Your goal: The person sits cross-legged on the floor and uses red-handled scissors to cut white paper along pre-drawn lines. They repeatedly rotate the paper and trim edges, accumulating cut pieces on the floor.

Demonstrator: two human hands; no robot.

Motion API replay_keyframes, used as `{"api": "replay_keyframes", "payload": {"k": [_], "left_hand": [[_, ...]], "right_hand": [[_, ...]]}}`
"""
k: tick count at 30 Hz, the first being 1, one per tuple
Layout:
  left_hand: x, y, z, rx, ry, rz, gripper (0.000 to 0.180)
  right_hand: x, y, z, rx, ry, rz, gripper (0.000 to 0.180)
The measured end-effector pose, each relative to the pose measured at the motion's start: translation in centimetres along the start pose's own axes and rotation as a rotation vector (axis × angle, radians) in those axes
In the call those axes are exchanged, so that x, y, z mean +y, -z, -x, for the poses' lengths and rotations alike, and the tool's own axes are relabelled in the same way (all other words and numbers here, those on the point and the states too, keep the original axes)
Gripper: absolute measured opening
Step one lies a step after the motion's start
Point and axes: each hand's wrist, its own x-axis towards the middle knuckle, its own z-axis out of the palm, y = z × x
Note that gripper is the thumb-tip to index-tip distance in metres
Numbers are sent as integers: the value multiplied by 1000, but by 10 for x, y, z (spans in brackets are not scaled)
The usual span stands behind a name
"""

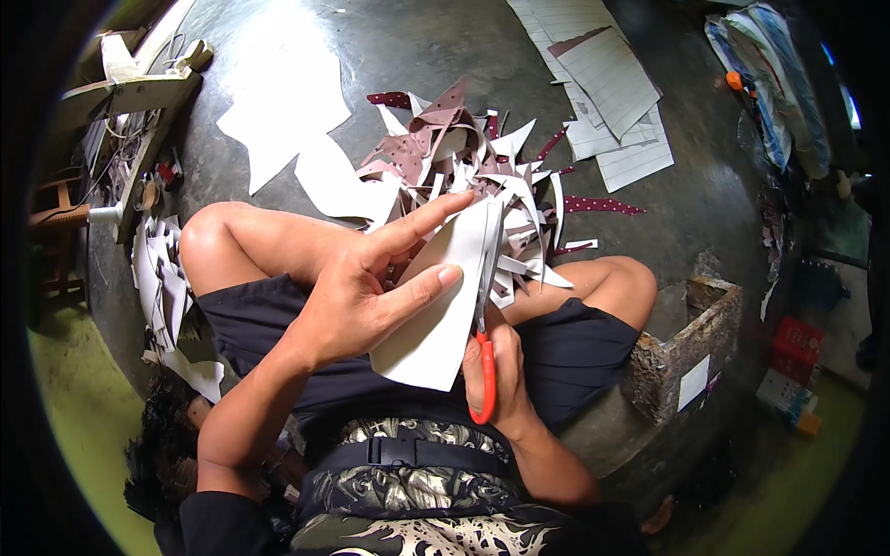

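While the person sits on a dark concrete floor (408, 46) with both knees spread, the items in view stand as follows.

Left hand (371, 287): holds a white sheet of card (436, 324) above the lap; thumb pressed on the near face, index finger stretched along the upper edge, remaining fingers behind the card. Grip closed on the card.

Right hand (501, 371): fingers through the red handles of a pair of scissors (484, 361), so its grip is closed on them. The blades point up and away from the body, running along the right edge of the card; whether the blades are parted or closed cannot be told.

White card: tilted, roughly a long slanted panel, lower corner over the dark shorts, upper end reaching the heap of offcuts.

Heap of offcuts (473, 157): white and maroon dotted scraps, pointed strips and curls, piled on the floor between the knees, just beyond the card.

Large white cut pieces (278, 111): lying flat on the floor to the left of the heap, near the left knee.

Stack of lined sheets (612, 93): on the floor at upper right, well apart from the hands, one maroon-edged piece among them.

Wooden frame (139, 102): at far left, with white scraps beneath it.

Rough stone block (686, 352): just beside the right thigh, a small white label on its side.

Striped cloth (769, 83): at the far upper right edge.
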Motion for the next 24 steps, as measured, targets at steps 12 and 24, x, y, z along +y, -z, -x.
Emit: {"api": "replay_keyframes", "payload": {"k": [12, 24], "left_hand": [[-10, 3, -12, -128, 94, 14, 61], [22, 74, 48, 204, 171, -255, 64]], "right_hand": [[-9, 7, 12, 170, -304, -90, 38], [39, 15, -2, 372, -434, -538, 49]]}}
